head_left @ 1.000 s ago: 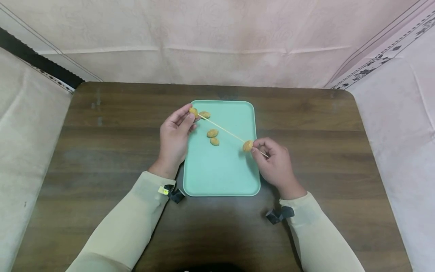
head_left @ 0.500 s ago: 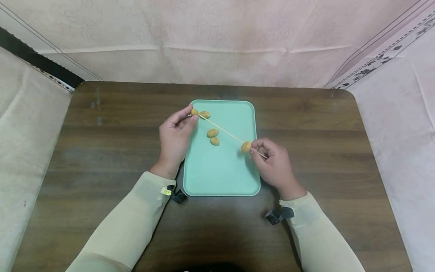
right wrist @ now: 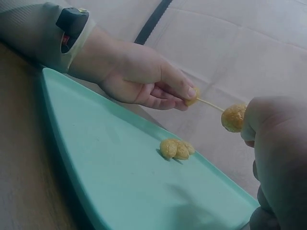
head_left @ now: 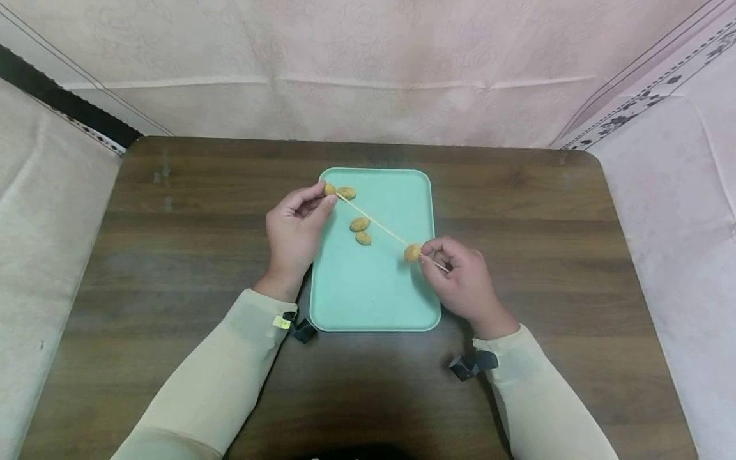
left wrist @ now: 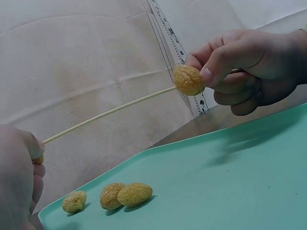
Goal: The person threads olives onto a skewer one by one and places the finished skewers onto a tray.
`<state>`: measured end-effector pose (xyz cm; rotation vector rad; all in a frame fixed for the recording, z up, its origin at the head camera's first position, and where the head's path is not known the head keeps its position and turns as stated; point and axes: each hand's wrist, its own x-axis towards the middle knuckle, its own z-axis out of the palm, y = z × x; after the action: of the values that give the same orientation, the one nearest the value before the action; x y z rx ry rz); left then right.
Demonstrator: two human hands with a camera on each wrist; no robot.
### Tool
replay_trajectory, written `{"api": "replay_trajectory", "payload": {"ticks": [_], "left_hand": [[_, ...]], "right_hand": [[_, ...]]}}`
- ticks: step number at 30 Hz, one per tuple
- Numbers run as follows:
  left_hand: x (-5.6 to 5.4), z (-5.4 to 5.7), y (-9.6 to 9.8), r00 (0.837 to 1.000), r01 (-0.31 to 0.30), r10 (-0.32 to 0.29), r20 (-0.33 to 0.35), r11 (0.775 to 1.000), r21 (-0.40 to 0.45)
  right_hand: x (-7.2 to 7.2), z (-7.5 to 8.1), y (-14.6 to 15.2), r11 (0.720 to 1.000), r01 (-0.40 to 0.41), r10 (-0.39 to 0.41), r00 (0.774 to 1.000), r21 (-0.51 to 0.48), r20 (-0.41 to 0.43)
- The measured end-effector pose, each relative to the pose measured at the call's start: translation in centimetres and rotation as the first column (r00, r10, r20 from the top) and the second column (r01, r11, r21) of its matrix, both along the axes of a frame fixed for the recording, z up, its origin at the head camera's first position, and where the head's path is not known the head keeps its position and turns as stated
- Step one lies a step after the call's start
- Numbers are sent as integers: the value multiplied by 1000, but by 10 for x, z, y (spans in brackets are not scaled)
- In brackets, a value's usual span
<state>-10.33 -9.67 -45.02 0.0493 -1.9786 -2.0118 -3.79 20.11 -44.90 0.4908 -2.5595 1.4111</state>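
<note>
A thin pale bamboo skewer [head_left: 374, 220] spans the gap between the two hands, bowing slightly in the left wrist view. My left hand [head_left: 293, 236] pinches a wrinkled yellow-brown ball [head_left: 329, 190] at the skewer's far end, partly covered by the fingers. A second wrinkled ball [left wrist: 188, 80] is threaded nearer the other end. Right behind that ball, thumb and forefinger of my right hand [head_left: 462, 281] pinch the skewer, whose tail shows beyond the fingers. Below lie three loose balls on a mint-green tray [head_left: 374, 300]: one ball [head_left: 347, 193] near the left hand, two side by side [head_left: 360, 225].
The tray rests on a dark wooden table [head_left: 201, 275]. Pale patterned cloth [head_left: 368, 70] hangs behind and at both sides. Each wrist carries a small black camera, such as the right wrist's camera [head_left: 464, 367].
My right hand has shifted slightly left and toward me with its ball, and the skewer tilts a little more. My left fingers have adjusted their pinch, with the ball moving slightly right.
</note>
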Motion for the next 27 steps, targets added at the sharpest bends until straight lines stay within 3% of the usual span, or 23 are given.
{"api": "replay_trajectory", "payload": {"ticks": [9,16,27], "left_hand": [[1,-1,1,997,36,-40,-61,997,-65],[6,3,7,996,74,-79,-52,994,-85],[20,9,21,983,182,-184,-15,977,-113]], "right_hand": [[2,0,0,1000,-6,6,1000,7,-15],[2,0,0,1000,-7,7,1000,-1,-9],[2,-1,0,999,1,0,1000,-46,14]]}}
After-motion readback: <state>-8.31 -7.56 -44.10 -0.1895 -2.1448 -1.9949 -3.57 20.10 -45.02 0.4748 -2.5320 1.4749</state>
